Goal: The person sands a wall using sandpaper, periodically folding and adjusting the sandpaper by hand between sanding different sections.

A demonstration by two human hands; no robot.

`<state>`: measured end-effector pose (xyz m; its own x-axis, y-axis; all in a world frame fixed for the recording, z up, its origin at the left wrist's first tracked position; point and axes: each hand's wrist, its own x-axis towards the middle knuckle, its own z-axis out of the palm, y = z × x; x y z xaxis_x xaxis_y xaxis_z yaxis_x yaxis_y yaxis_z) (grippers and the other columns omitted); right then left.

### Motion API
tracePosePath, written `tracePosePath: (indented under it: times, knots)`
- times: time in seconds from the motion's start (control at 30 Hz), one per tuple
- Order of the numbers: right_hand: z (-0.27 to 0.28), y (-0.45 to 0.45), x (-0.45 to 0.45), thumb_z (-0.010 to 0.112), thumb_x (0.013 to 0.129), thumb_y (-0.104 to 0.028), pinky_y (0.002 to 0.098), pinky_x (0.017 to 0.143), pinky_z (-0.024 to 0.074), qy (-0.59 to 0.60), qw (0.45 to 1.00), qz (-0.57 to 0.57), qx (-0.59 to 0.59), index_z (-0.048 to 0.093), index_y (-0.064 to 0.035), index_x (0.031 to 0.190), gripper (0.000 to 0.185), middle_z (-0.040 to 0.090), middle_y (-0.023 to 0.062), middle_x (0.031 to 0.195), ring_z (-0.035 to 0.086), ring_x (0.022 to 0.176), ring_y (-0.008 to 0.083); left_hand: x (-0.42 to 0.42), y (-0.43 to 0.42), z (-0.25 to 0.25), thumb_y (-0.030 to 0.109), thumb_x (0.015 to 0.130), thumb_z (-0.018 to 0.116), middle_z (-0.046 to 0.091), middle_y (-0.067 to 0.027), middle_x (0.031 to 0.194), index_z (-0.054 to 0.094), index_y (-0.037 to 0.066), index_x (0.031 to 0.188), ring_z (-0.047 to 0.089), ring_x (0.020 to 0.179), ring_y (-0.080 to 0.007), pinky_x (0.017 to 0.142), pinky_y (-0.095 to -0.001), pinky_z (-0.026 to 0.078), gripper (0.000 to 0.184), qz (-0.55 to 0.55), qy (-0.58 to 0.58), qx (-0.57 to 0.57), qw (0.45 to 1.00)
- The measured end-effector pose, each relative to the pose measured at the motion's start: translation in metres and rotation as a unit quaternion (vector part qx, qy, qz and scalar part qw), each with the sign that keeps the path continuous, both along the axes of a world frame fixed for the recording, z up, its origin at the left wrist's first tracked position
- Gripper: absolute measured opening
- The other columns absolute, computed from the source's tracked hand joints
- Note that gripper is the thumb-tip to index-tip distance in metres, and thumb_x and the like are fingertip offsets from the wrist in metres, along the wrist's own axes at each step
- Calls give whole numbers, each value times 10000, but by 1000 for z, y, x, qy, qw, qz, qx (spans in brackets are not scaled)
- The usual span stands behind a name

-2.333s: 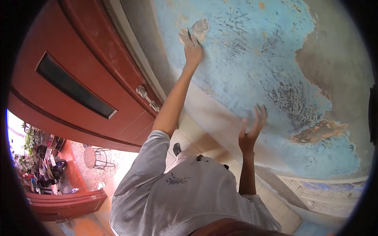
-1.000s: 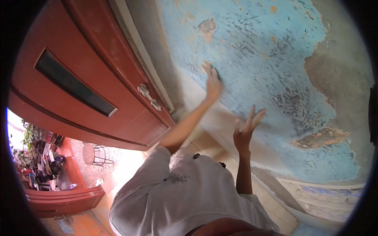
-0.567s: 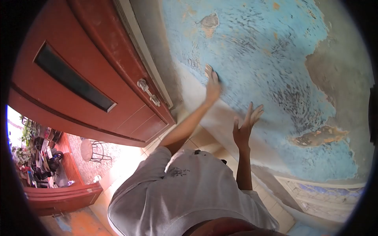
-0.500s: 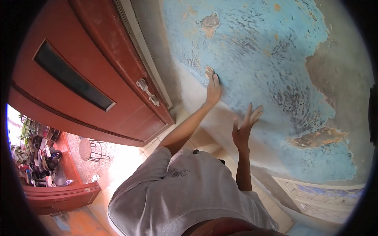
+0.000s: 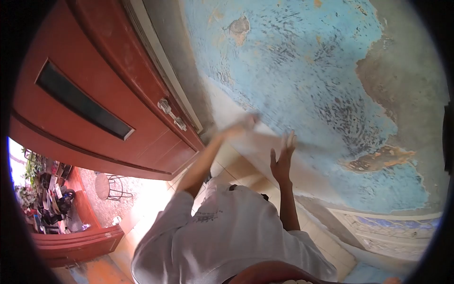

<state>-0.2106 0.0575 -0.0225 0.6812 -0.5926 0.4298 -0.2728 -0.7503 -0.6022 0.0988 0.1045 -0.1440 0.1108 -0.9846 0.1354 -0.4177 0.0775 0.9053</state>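
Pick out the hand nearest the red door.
The left hand, which is blurred; the right hand, sharper, is farther from the red door.

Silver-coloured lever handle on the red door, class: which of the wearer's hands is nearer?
Left. In the picture, the blurred left hand is right of the handle; the right hand, farther right and lower.

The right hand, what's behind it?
Behind the right hand is the wall: blue paint past the fingertips, paler around the palm. The bit the hand covers can't be seen.
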Motion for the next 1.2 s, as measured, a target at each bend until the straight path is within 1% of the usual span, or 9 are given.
tracePosePath:
  times: [0.07,0.13,0.3,0.5,0.57,0.73,0.87,1.0,1.2]
  knots:
    - [-32,3,-2,600,1071,-216,561,1294,167,31,996,53,66,251,-8,1667,722,175,301,1729,173,1606,468,-85,53,21,522,1123,472,502,-185,1597,456,-18,1581,432,1492,-270,1251,-407,303,709,30,121,128,984]
    - [-62,12,-8,656,1047,-198,504,1212,375,37,990,53,124,407,47,1578,636,535,305,1511,499,1437,448,-123,82,39,490,1134,467,638,-187,1443,553,-40,1492,576,1337,-280,1173,-398,410,645,35,149,146,977]
    - [-60,26,-33,729,1006,-170,391,873,594,56,942,72,324,608,24,1349,413,718,182,1199,731,1038,289,-159,112,18,356,1146,493,701,-156,1315,585,-26,1451,655,1195,-237,1076,-367,487,498,107,148,174,968]
    - [-56,45,-45,780,970,-123,299,717,558,-29,902,63,427,600,-19,1218,324,666,58,1030,674,891,137,-172,112,43,310,1125,511,737,-227,1194,636,22,1397,702,1152,-342,1012,-438,529,415,119,99,155,976]
    - [-42,56,-42,792,963,-130,298,719,552,-51,896,52,438,583,-31,1233,355,662,54,1046,671,916,137,-179,109,62,285,1148,488,726,-125,1118,593,14,1438,680,1027,-205,944,-352,535,410,126,94,91,983]
    - [-23,66,-47,857,904,-130,320,778,547,-81,877,14,472,543,-70,1279,493,637,51,1125,647,1034,147,-178,90,85,302,1177,427,679,-47,1074,499,68,1579,628,1014,-145,972,-334,512,470,14,259,121,958]
    - [-41,77,-50,873,874,-91,331,846,539,-147,893,-32,425,558,-76,1342,565,651,51,1206,636,1070,125,-168,78,100,315,1177,392,644,-152,1404,366,62,1655,583,1310,-213,1162,-347,413,542,-82,187,178,963]
    - [-39,94,-38,852,916,-221,325,797,570,-86,880,-115,453,655,-36,1280,454,717,79,1090,688,925,177,-150,88,82,345,1172,400,577,-165,1540,409,37,1628,542,1392,-222,1189,-347,387,550,-150,279,208,925]
    - [-44,135,29,797,958,-113,317,740,577,-220,851,-112,463,675,-5,1217,306,708,63,1031,687,879,133,-86,117,106,355,1166,440,707,-124,1287,624,-42,1393,632,1207,-198,1052,-347,483,493,-148,173,207,952]
